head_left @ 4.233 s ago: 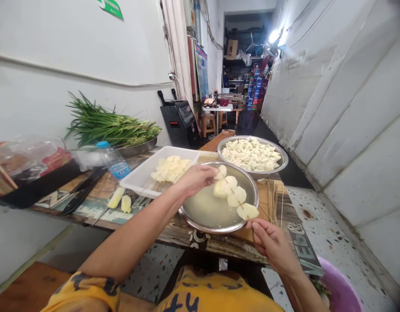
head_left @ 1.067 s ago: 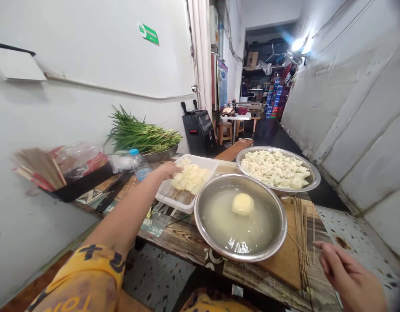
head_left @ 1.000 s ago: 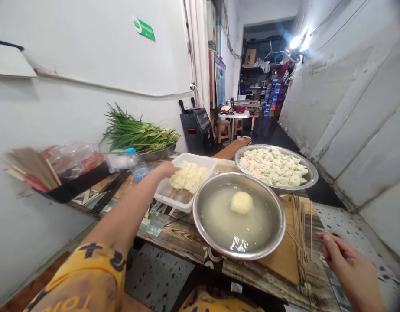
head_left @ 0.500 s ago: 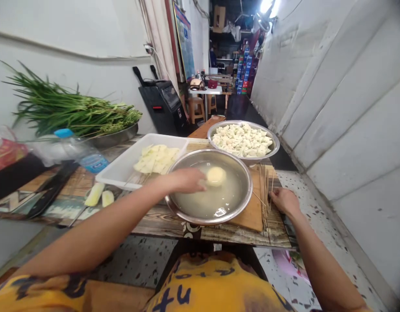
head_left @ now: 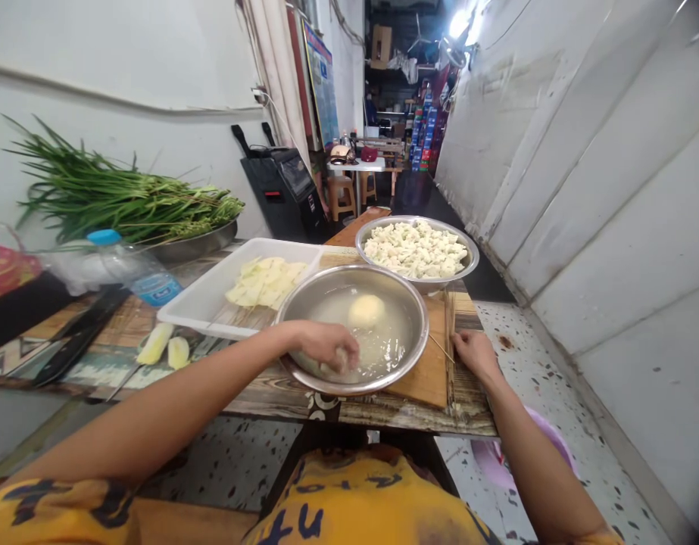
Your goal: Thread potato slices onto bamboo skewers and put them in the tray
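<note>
A steel basin of cloudy water stands in front of me, with a round, pale yellow peeled potato in the water. Inside its near left part dips my left hand, fingers curled at the surface around something pale that I cannot make out. My right hand rests at the table's right side, its fingers closed against a bundle of thin bamboo skewers. The skewers lie along the edge of a wooden board. One skewer sticks out at a slant toward the basin.
Behind the basin stands a bowl of cauliflower florets. To the left are a white plastic tray with pale slices, a water bottle, black-handled knives, two pale cut pieces and green stalks.
My left hand has moved nearer to me in the basin and its fingers have curled in the water. The skewers beside my right hand are drawn into a tighter bundle. The view has shifted slightly.
</note>
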Tool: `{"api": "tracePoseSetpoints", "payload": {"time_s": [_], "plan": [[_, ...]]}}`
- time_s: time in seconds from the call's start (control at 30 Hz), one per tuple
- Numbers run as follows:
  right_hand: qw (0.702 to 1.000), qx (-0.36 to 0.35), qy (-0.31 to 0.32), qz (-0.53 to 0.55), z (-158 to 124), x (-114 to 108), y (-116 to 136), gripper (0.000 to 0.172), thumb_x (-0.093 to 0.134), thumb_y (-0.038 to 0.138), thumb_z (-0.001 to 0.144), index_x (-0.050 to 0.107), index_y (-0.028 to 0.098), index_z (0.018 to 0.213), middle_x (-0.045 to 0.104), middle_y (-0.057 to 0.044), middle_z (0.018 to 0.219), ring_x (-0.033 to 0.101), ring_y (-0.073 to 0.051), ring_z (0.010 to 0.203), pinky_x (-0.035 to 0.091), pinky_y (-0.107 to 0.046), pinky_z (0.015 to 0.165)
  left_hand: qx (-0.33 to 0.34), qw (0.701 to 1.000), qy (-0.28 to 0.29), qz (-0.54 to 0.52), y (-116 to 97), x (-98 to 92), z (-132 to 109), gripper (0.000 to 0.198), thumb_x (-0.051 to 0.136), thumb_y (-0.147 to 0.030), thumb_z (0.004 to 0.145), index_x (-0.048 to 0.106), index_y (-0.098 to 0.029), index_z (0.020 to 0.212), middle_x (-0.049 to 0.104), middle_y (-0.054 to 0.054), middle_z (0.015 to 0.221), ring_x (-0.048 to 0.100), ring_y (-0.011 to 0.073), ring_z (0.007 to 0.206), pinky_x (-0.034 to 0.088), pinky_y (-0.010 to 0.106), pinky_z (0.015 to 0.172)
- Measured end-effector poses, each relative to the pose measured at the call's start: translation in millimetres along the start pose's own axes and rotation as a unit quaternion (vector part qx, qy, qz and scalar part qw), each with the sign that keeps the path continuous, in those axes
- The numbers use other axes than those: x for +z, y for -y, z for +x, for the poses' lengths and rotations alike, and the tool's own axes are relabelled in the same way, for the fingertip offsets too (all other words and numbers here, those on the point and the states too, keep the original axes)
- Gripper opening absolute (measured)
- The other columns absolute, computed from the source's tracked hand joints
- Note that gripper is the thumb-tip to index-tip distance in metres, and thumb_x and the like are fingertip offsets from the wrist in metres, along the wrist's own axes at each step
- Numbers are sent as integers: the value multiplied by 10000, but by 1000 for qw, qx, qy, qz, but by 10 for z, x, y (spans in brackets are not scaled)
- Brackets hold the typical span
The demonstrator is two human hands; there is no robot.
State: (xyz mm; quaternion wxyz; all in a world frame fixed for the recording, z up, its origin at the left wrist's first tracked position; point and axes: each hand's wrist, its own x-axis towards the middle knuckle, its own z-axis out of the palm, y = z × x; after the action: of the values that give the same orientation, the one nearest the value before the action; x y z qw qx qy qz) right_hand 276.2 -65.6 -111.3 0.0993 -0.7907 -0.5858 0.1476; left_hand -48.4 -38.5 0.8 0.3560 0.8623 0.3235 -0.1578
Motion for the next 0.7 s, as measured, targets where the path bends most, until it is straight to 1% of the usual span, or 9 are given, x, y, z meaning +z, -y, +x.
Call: {"api": "tracePoseSetpoints", "payload": {"time_s": [0.03, 0.1, 0.17, 0.23, 0.33, 0.43, 0.53, 0.63, 0.7], "plan": [[1000, 0, 2, 9, 2, 5, -23, 260, 521, 285, 890, 560, 161, 1115, 580, -70, 1122, 597, -199, 919, 505, -384, 769, 16, 999, -13, -42, 53, -18, 8, 261, 631, -246, 655, 676, -200, 907, 675, -3, 863, 586, 149, 810, 406, 201, 733], [1000, 3, 7, 25, 10, 19, -62, 260, 521, 283, 890, 559, 163, 1118, 578, -71, 1129, 595, -201, 926, 503, -386, 774, 29, 990, -55, -124, 139, -43, 29, 353, 649, -282, 658, 655, -208, 1003, 669, 5, 904, 581, 163, 867, 402, 213, 764], [999, 9, 14, 44, 27, 32, -86, 267, 525, 284, 888, 556, 158, 1121, 578, -71, 1126, 595, -203, 925, 504, -388, 772, 9, 971, -107, -213, 183, -54, 48, 457, 677, -315, 641, 621, -212, 1083, 670, 20, 889, 596, 175, 851, 417, 232, 743], [998, 17, 22, 63, 51, 43, -96, 268, 526, 285, 887, 557, 157, 1121, 579, -70, 1123, 597, -203, 921, 506, -387, 767, -17, 942, -120, -314, 190, -57, 61, 524, 692, -343, 631, 591, -204, 1125, 675, 40, 870, 617, 183, 804, 439, 255, 706], [995, 35, 33, 93, 79, 49, -97, 272, 530, 280, 885, 553, 157, 1127, 578, -73, 1126, 598, -201, 918, 507, -385, 762, -34, 893, -105, -437, 183, -63, 62, 595, 696, -343, 638, 530, -197, 1190, 678, 73, 888, 632, 195, 802, 465, 298, 702], [990, 50, 42, 124, 82, 48, -97, 279, 534, 282, 883, 551, 151, 1128, 579, -72, 1121, 599, -203, 916, 508, -386, 758, -18, 861, -84, -502, 192, -70, 47, 634, 680, -281, 673, 441, -197, 1254, 669, 104, 938, 621, 204, 890, 472, 342, 752], [985, 56, 47, 158, 75, 47, -98, 278, 530, 288, 885, 552, 152, 1127, 579, -72, 1121, 597, -205, 921, 505, -391, 767, 8, 846, -53, -530, 213, -60, 41, 574, 673, -229, 682, 448, -180, 1208, 638, 143, 1033, 602, 213, 952, 471, 365, 778], [977, 63, 49, 199, 66, 56, -99, 285, 535, 280, 882, 546, 152, 1136, 574, -75, 1130, 596, -205, 926, 505, -392, 766, 26, 844, -23, -535, 227, -37, 46, 512, 664, -214, 681, 477, -174, 1156, 603, 157, 1107, 596, 215, 959, 465, 365, 788], [969, 67, 47, 232, 51, 66, -98, 291, 540, 273, 879, 541, 150, 1143, 573, -78, 1134, 598, -203, 922, 508, -389, 757, 35, 845, -19, -533, 229, -24, 48, 534, 650, -202, 682, 459, -189, 1181, 605, 140, 1095, 592, 215, 969, 457, 361, 801]]}}
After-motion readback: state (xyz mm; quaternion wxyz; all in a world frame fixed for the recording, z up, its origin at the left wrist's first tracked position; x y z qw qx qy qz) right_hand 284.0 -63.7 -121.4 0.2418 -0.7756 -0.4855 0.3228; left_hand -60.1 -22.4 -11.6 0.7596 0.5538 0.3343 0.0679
